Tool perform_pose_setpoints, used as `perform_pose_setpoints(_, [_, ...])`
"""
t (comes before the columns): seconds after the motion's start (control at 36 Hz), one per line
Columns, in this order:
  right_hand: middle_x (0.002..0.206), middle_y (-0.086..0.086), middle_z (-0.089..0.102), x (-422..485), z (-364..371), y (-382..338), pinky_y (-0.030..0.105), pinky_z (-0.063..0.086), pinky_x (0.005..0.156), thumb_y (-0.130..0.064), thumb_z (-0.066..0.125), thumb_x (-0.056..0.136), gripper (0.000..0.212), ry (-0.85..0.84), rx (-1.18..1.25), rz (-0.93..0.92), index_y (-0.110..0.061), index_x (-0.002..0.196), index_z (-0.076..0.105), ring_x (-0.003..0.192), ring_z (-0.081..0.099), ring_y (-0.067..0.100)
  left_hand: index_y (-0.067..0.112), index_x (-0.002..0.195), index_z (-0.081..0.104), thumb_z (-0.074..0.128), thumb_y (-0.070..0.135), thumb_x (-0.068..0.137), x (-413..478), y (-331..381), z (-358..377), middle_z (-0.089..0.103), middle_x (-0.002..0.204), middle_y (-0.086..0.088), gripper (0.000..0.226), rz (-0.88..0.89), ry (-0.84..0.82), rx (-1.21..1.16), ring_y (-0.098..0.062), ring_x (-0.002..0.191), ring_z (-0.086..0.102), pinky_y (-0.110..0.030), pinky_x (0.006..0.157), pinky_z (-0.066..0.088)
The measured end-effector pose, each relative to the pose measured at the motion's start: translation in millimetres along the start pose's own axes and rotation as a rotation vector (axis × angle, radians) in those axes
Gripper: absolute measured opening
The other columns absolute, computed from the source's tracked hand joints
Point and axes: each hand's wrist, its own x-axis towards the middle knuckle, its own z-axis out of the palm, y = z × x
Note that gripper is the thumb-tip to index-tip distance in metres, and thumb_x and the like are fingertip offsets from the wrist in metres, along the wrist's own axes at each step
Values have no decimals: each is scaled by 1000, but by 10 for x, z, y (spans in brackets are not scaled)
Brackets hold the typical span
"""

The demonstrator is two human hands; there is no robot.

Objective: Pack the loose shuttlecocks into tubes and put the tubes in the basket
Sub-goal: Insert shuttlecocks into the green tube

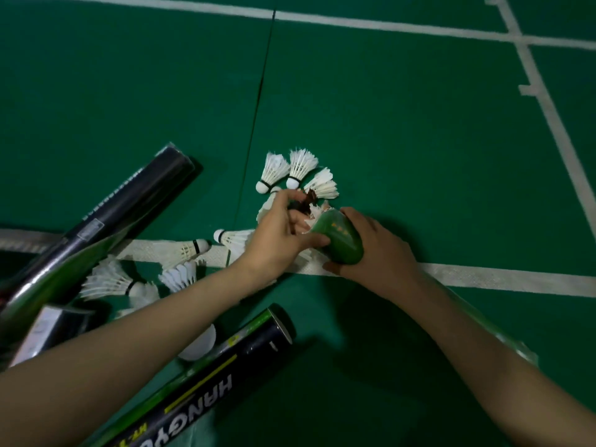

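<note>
Green court floor (403, 130) lies strewn with loose shuttlecocks (300, 166) while the right hand (380, 253) grips a green tube (342, 243) and the left hand (277, 233) pinches a shuttlecock (317, 210) at its mouth: packing looks well short of finished, with no basket in sight.

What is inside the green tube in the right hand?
White shuttlecock feathers poke out of the green tube's mouth, where the left hand grips them. The right hand wraps the tube's end, and its tinted wall hides whatever sits deeper inside.
</note>
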Motion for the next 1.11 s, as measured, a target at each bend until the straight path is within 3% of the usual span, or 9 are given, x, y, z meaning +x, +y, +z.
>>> perform_pose_setpoints(0.17, [143, -2, 39, -43, 70, -45, 32, 43, 88, -55, 71, 74, 95, -40, -27, -40, -31, 148, 16, 119, 49, 22, 15, 120, 42, 74, -1, 75, -120, -124, -14, 56, 82, -14, 57, -64, -45, -58, -27, 75, 55, -47, 74, 47])
perform_pose_setpoints(0.31, [141, -4, 41, -68, 134, -83, 31, 43, 86, -55, 69, 75, 91, -41, -46, -58, -32, 147, 18, 119, 49, 21, 25, 119, 37, 66, 9, 82, -190, -163, -5, 65, 91, -27, 49, -108, -138, -39, -55, 88, 57, -68, 82, 45])
perform_pose_setpoints(0.47, [141, -2, 41, -71, 175, -112, 32, 42, 84, -52, 69, 76, 90, -48, -60, -70, -31, 146, 17, 121, 48, 22, 13, 138, 25, 58, -1, 89, -242, -191, -22, 69, 84, -7, 61, -132, -135, -6, -42, 87, 64, -58, 87, 48])
perform_pose_setpoints(0.64, [141, -1, 41, -67, 210, -93, 33, 43, 86, -54, 70, 75, 92, -57, -64, -54, -32, 146, 17, 121, 48, 23, 12, 143, 17, 60, 2, 87, -217, -180, -1, 65, 91, -24, 72, -183, -171, -30, -56, 98, 55, -67, 89, 42])
perform_pose_setpoints(0.75, [141, 0, 41, -65, 219, -47, 35, 44, 86, -55, 70, 74, 93, -86, -58, -23, -33, 147, 16, 120, 49, 24, 14, 146, 13, 61, 5, 88, -202, -207, 21, 57, 106, -40, 75, -225, -177, -20, -57, 101, 53, -66, 93, 40])
perform_pose_setpoints(0.86, [140, 2, 41, -77, 230, 25, 35, 43, 84, -54, 70, 74, 95, -94, -56, 15, -31, 148, 15, 119, 49, 26, 9, 144, 16, 62, 1, 87, -160, -282, 18, 65, 101, -12, 74, -203, -62, -49, -29, 95, 63, -36, 86, 53])
perform_pose_setpoints(0.94, [139, 1, 41, -94, 220, 81, 34, 43, 85, -56, 70, 74, 94, -81, -40, 40, -31, 147, 16, 119, 49, 25, 13, 141, 26, 65, 11, 87, -175, -364, -105, 61, 112, -4, 66, -96, 43, 195, -13, 93, 59, -12, 76, 49])
perform_pose_setpoints(1.0, [140, 1, 40, -101, 217, 93, 34, 43, 87, -58, 69, 74, 95, -87, -42, 45, -31, 147, 15, 120, 49, 24, 14, 139, 33, 64, 13, 88, -184, -456, -237, 57, 117, -1, 60, 42, 129, 500, -12, 101, 53, -7, 82, 40])
perform_pose_setpoints(1.11, [140, 1, 40, -113, 233, 81, 33, 42, 85, -58, 69, 74, 95, -106, -36, 33, -31, 147, 15, 119, 49, 24, 10, 141, 36, 62, 14, 86, -140, -598, -408, 41, 140, -9, 61, 138, 96, 1022, -25, 131, 30, -32, 108, 24])
